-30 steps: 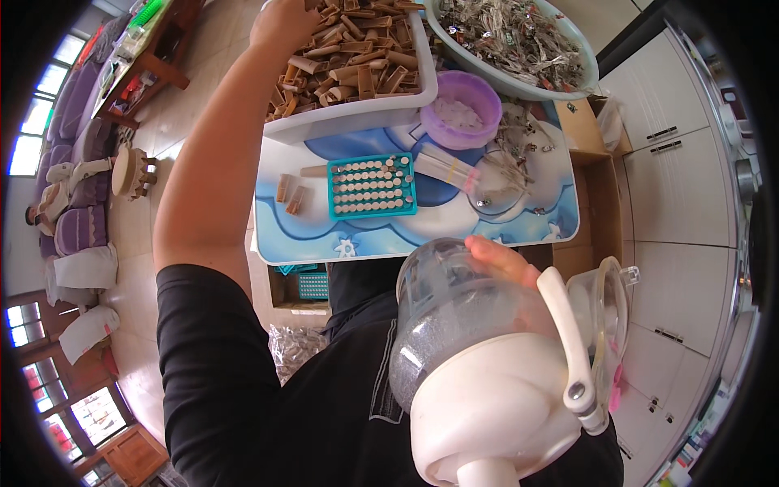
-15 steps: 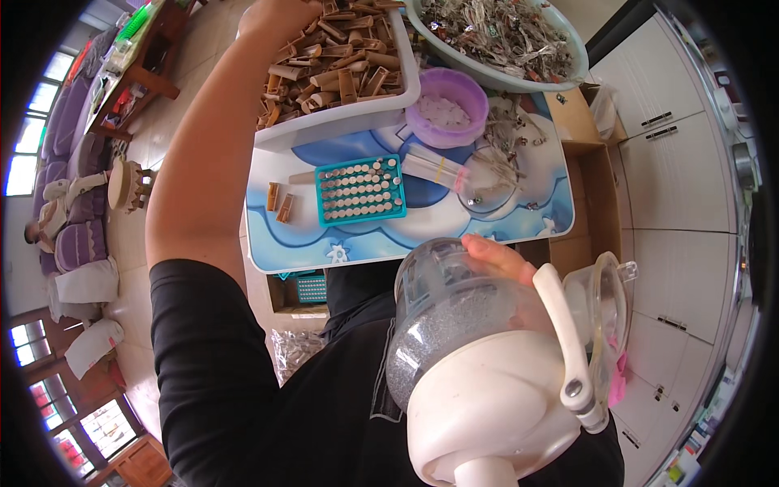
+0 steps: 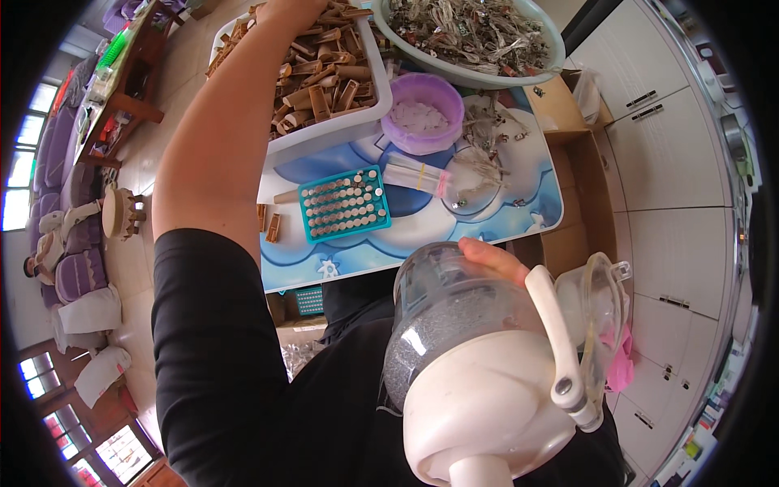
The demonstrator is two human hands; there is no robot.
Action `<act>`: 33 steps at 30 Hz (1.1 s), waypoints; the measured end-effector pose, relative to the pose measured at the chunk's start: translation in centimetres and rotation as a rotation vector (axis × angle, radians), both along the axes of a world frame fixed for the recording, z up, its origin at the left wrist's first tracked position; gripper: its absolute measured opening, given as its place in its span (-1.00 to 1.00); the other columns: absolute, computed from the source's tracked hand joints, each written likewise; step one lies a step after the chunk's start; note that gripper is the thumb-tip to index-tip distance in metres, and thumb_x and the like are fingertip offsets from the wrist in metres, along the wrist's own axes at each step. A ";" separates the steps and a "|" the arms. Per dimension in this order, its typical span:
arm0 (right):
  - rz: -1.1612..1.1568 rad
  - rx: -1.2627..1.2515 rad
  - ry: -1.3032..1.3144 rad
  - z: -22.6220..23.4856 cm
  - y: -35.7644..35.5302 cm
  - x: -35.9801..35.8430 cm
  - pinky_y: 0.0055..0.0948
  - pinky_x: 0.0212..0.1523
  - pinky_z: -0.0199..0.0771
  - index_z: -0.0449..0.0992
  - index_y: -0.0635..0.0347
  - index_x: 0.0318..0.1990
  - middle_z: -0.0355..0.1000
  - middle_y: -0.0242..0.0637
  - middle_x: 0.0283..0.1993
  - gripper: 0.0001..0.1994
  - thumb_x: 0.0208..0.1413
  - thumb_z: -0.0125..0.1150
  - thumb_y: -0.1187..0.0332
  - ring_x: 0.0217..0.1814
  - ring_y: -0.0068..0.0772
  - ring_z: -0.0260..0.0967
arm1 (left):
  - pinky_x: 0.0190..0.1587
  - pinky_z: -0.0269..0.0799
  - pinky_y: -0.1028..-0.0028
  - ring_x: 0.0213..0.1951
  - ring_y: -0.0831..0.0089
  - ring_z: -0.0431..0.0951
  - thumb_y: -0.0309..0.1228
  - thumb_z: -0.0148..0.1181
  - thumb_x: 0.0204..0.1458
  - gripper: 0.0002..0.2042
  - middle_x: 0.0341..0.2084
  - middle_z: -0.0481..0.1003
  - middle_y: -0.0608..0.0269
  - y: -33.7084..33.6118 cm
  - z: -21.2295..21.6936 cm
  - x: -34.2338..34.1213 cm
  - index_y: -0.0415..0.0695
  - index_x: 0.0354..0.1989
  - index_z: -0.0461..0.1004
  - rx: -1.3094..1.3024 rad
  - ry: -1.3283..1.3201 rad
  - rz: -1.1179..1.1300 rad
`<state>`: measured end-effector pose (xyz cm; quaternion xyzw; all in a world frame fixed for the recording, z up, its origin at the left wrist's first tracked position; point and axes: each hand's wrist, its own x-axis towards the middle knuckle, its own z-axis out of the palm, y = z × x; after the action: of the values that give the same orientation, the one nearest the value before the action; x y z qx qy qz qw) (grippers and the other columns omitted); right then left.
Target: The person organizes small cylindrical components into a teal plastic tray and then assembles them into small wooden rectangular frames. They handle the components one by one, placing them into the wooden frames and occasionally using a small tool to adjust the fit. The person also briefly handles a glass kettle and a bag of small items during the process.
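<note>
My left arm stretches to the white bin (image 3: 324, 136) heaped with brown curved pieces (image 3: 320, 97). My left hand (image 3: 294, 11) is over the far part of the heap at the picture's upper edge, its fingers mostly cut off or hidden. Close before me, my right hand (image 3: 497, 260) is wrapped around a large clear drinking bottle (image 3: 454, 300) with a white top, white handle and flipped-open clear lid. The bottle is tilted, its white spout (image 3: 480, 471) pointing towards me. On the table, a teal tray (image 3: 350, 233) holds rows of small round pale and grey pieces.
Two brown pieces (image 3: 273, 228) lie left of the tray. Behind it are clear strips (image 3: 414, 175) and a purple bowl (image 3: 422, 144) with white bits. A big basin (image 3: 495, 79) of tangled clear strips stands far right. A cardboard box (image 3: 572, 174) adjoins the table (image 3: 373, 260); white cabinets (image 3: 677, 260) line the right.
The view has shifted, so the table and its things appear further left. My left hand stays over the bin, and my right hand still holds the tilted bottle.
</note>
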<state>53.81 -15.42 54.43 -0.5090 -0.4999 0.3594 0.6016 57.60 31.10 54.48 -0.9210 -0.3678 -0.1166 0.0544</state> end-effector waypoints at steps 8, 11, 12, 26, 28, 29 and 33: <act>0.027 -0.019 0.055 -1.1 0.1 -0.2 -0.33 0.25 0.12 0.24 0.37 0.14 0.19 -0.06 0.21 -0.57 0.15 -0.02 0.34 0.26 -0.19 0.14 | 0.09 0.25 0.06 0.14 0.04 0.27 -0.15 -0.06 0.07 -0.60 0.08 0.29 0.02 -1.8 1.2 -1.5 0.00 0.06 0.38 0.116 0.355 -0.092; 0.037 -0.044 0.173 -1.4 0.0 -0.4 -0.33 0.26 0.09 0.23 0.37 0.15 0.18 -0.07 0.22 -0.58 0.18 -0.07 0.34 0.28 -0.20 0.12 | 0.13 0.21 0.04 0.18 0.06 0.22 -0.10 -0.02 0.05 -0.57 0.11 0.28 0.07 -4.6 2.9 -1.6 0.05 0.09 0.37 -0.100 0.120 0.084; 0.037 -0.054 0.204 -1.4 0.1 -0.6 -0.33 0.27 0.08 0.23 0.38 0.15 0.18 -0.07 0.22 -0.59 0.19 -0.08 0.34 0.28 -0.20 0.11 | 0.14 0.19 0.04 0.19 0.06 0.22 -0.09 -0.01 0.05 -0.56 0.12 0.28 0.07 -5.6 3.6 -1.8 0.06 0.10 0.36 -0.117 0.127 0.103; 0.077 -0.071 0.220 -2.3 -0.6 -1.2 -0.28 0.35 -0.12 0.24 0.39 0.15 0.19 -0.08 0.23 -0.61 0.30 -0.26 0.30 0.36 -0.22 0.00 | 0.01 0.35 0.26 -0.04 0.10 0.43 -0.32 0.23 -0.11 -0.69 -0.15 0.47 -0.03 -4.0 1.4 -5.9 -0.10 -0.15 0.48 -0.114 -0.226 0.081; 0.071 -0.125 0.199 -1.2 -0.4 -1.4 -0.27 0.37 -0.17 0.26 0.38 0.14 0.21 -0.08 0.22 -0.60 0.30 -0.27 0.27 0.35 -0.22 0.01 | -0.21 0.44 0.28 -0.28 0.16 0.50 -0.38 0.19 -0.08 -0.74 -0.35 0.49 -0.01 -3.3 1.4 -6.4 -0.15 -0.19 0.46 -0.189 -0.441 0.123; 0.065 -0.128 0.196 -1.1 -0.3 -1.5 -0.26 0.37 -0.19 0.26 0.38 0.14 0.22 -0.08 0.21 -0.59 0.30 -0.27 0.26 0.35 -0.23 0.02 | -0.31 0.48 0.29 -0.40 0.19 0.53 -0.41 0.18 -0.07 -0.77 -0.45 0.50 0.00 -3.2 1.4 -6.6 -0.18 -0.21 0.46 -0.229 -0.549 0.142; 0.100 0.001 0.131 -3.9 -0.3 -1.8 -0.25 0.38 -0.22 0.28 0.36 0.13 0.25 -0.09 0.20 -0.58 0.29 -0.28 0.22 0.35 -0.24 0.04 | -0.78 0.17 0.48 -0.77 0.43 0.29 -0.48 0.02 0.03 -0.94 -0.69 0.33 0.18 -4.6 4.9 -9.4 -0.19 -0.41 0.39 -0.846 -1.188 0.050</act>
<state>51.99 -15.71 50.51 -0.4585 -0.4842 0.4212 0.6148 48.21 26.50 59.39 -0.6359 -0.3696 -0.4435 -0.5123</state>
